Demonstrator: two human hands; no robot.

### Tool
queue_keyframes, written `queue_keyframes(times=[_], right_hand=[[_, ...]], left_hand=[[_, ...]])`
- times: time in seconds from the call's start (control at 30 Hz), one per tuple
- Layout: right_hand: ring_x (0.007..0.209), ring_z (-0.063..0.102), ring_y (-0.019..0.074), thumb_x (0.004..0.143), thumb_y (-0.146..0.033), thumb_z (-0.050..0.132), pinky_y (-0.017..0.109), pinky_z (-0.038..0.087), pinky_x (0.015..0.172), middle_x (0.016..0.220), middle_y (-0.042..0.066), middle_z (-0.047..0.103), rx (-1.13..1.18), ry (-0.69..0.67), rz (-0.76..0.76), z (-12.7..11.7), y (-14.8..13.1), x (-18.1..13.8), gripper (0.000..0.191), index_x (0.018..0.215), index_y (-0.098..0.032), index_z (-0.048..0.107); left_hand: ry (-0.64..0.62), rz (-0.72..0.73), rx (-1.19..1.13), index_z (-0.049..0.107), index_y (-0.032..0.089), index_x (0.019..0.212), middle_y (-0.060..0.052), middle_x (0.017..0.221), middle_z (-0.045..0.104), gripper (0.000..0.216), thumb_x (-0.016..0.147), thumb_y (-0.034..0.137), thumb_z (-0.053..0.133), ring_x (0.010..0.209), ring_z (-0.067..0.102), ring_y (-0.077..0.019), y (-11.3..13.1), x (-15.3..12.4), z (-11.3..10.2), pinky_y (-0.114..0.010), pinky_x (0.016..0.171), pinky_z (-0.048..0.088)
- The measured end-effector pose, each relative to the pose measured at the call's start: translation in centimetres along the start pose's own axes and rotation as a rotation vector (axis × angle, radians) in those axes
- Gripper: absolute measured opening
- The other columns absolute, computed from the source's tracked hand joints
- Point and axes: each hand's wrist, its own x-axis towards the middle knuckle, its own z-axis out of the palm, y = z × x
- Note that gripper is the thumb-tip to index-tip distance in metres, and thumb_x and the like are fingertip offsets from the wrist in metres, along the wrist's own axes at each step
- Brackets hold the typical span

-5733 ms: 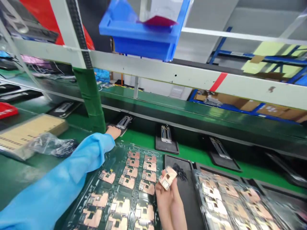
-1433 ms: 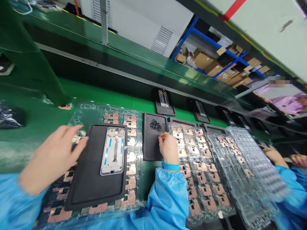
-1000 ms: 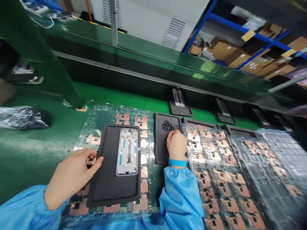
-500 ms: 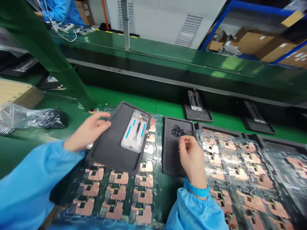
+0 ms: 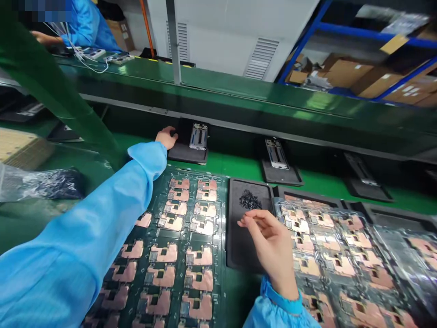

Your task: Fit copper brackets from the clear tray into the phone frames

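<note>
My left hand reaches far forward and grips the left edge of a black carrier that lies on the green conveyor belt. A silver phone frame sits in that carrier. My right hand hovers over a small black tray, thumb pressed on the fingertips in a loose pinch. What it pinches is too small to see. A pile of tiny black parts lies at the tray's far end. A clear tray of copper-coloured parts lies under my left sleeve.
Two more black carriers with frames ride the belt to the right. Further clear trays of copper parts lie at right. A slanted green post and a plastic bag stand at left. A co-worker's blue sleeve shows far left.
My left hand has carried the black carrier with the phone frame off the copper-part tray and forward onto the conveyor belt. My right hand stayed over the small black tray.
</note>
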Motion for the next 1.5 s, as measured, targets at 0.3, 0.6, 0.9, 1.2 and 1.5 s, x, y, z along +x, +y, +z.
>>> queue_keyframes(times=[0.3, 0.6, 0.9, 1.2, 1.5], right_hand=[[0.070, 0.072, 0.0210, 0.085, -0.041, 0.077, 0.032, 0.063, 0.065, 0.080, 0.005, 0.071, -0.042, -0.091, -0.010, 1.1, -0.3, 0.2, 0.018, 0.084, -0.024, 0.070], [0.070, 0.072, 0.0208, 0.088, -0.045, 0.075, 0.032, 0.062, 0.067, 0.081, 0.005, 0.075, -0.076, -0.384, 0.030, 4.6, -0.8, -1.1, 0.024, 0.093, -0.022, 0.075], [0.089, 0.076, 0.0210, 0.091, -0.033, 0.073, 0.034, 0.063, 0.083, 0.093, 0.004, 0.077, -0.057, -0.452, -0.051, 8.6, -1.8, -3.4, 0.019, 0.105, -0.024, 0.063], [0.086, 0.079, 0.0196, 0.091, -0.028, 0.071, 0.030, 0.063, 0.078, 0.092, 0.002, 0.080, -0.007, -0.525, 0.138, 10.2, -1.6, -4.8, 0.019, 0.100, -0.025, 0.055], [0.088, 0.079, 0.0193, 0.093, -0.023, 0.064, 0.029, 0.063, 0.078, 0.093, 0.001, 0.080, -0.139, -0.569, 0.125, 10.8, -1.7, -5.2, 0.012, 0.099, -0.026, 0.054]], left_hand=[[-0.284, 0.301, 0.152, 0.063, 0.019, 0.135, -0.008, 0.117, 0.068, 0.038, 0.102, 0.036, 0.052, 0.099, 0.065, -0.0209, -3.4, -10.7, -7.7, -0.036, 0.097, 0.050], [-0.411, 0.483, 0.332, 0.070, 0.021, 0.122, -0.013, 0.139, 0.061, 0.035, 0.103, 0.043, 0.051, 0.126, 0.049, -0.0360, -10.3, -26.1, -11.4, -0.054, 0.105, 0.042], [-0.565, 0.405, -0.074, 0.064, 0.024, 0.121, -0.001, 0.089, 0.072, 0.028, 0.103, 0.035, 0.046, 0.076, 0.067, -0.0176, -4.8, -25.6, -10.5, -0.028, 0.067, 0.049], [-0.799, 0.344, -0.360, 0.036, 0.025, 0.147, 0.004, 0.078, 0.061, 0.048, 0.100, 0.026, 0.046, 0.063, 0.054, -0.0136, -3.8, -27.6, -7.7, -0.026, 0.059, 0.042], [-0.856, 0.338, -0.310, 0.035, 0.024, 0.148, 0.003, 0.079, 0.060, 0.048, 0.101, 0.025, 0.045, 0.060, 0.052, -0.0130, -3.9, -27.9, -7.6, -0.026, 0.059, 0.040]])
